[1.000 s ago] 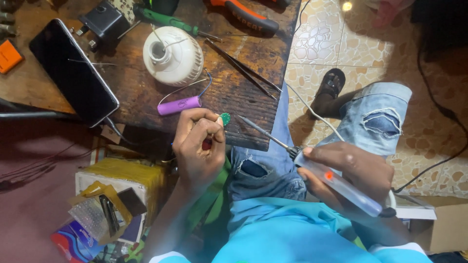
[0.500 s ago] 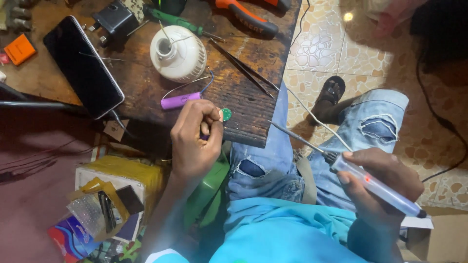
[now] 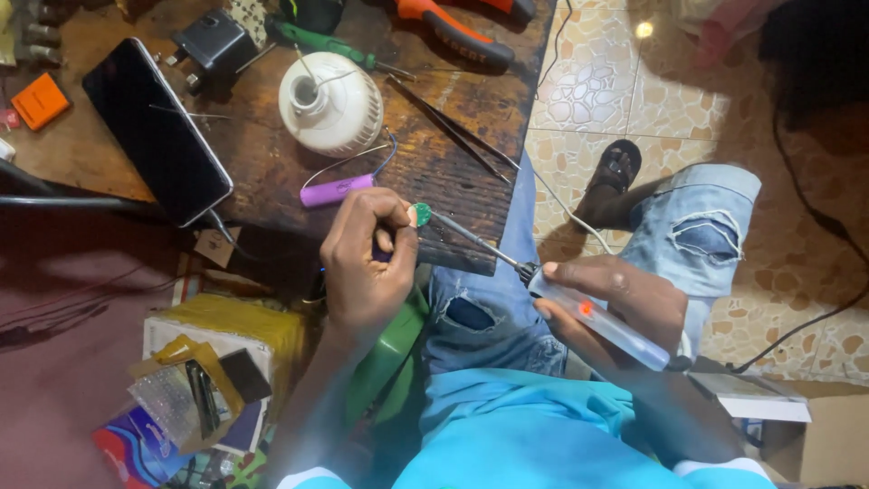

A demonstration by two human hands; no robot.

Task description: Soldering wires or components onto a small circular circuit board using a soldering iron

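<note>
My left hand [image 3: 367,258] pinches a small round green circuit board [image 3: 419,214] over the near edge of the wooden table [image 3: 453,172]. My right hand [image 3: 625,303] grips a soldering iron [image 3: 579,312] with a clear handle and a glowing red light. Its metal tip touches the green board. A purple cylindrical cell [image 3: 337,190] with thin wires lies just beyond my left hand. Behind it stands a white bulb housing [image 3: 329,104].
A black phone [image 3: 156,131] lies at the table's left. Tweezers [image 3: 453,127], a green screwdriver [image 3: 330,47], orange-handled pliers [image 3: 453,32] and a black adapter [image 3: 215,41] sit at the back. A yellow box [image 3: 226,330] with clutter is below left. My sandalled foot [image 3: 615,172] rests on tiled floor.
My right hand has brought the soldering iron up and left until its tip meets the green board. My left hand stays at the table edge with the board.
</note>
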